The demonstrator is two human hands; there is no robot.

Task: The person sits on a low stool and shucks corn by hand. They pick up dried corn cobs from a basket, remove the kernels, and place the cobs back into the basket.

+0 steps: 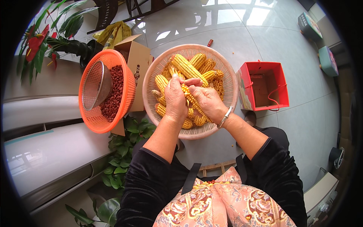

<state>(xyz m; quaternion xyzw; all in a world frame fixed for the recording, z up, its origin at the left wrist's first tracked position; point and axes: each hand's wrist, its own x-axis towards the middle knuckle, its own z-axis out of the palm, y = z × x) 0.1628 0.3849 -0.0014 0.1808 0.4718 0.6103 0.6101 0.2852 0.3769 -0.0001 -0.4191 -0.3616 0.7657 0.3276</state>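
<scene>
Both hands meet over a round pink plastic basket (150, 113) heaped with dried yellow corn cobs (187, 66). One ear of corn (192, 100) lies slantwise between them, its kernels showing in the gap. My left hand (175, 98) wraps the ear's upper end, thumb pointing away from me. My right hand (210, 100), below a silver bangle (225, 117) on the wrist, grips the same ear with its thumb pressed near the top. The palms and the undersides of the fingers are partly hidden.
At left, an orange colander (130, 90) holds red beans (113, 93) and a metal mesh strainer (97, 85), beside a cardboard box (141, 61). A red gift box (270, 102) stands open at right. Leafy plants (120, 159) and a white appliance (54, 153) line the left side.
</scene>
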